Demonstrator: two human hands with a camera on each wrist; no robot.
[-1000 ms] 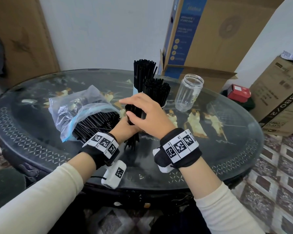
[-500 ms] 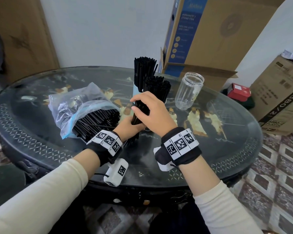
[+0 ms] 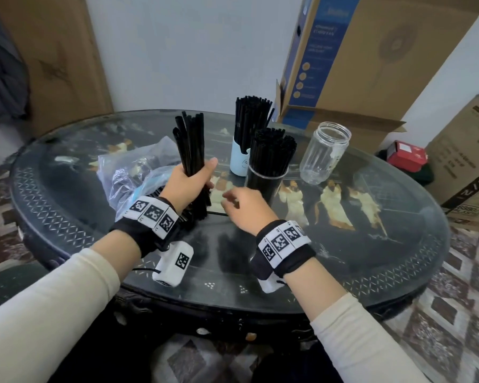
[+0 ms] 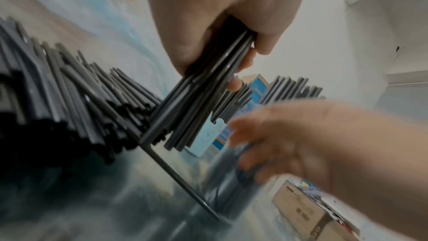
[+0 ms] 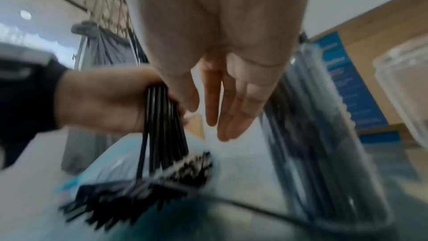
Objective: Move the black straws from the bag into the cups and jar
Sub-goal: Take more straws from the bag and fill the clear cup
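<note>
On the glass table [image 3: 343, 258], my left hand [image 3: 187, 183] clamped a straw bundle [image 3: 191, 145] upright; my right hand [image 3: 246, 208] hovered beside it, fingers loose.

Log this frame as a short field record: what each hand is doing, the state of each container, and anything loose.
left hand: grips straw bundle, upright
right hand: open, holds nothing, low over table
blue cup: holds straws
clear cup: packed with straws
jar: no straws
bag: straws remain inside
loose: single straw lying on table
</note>
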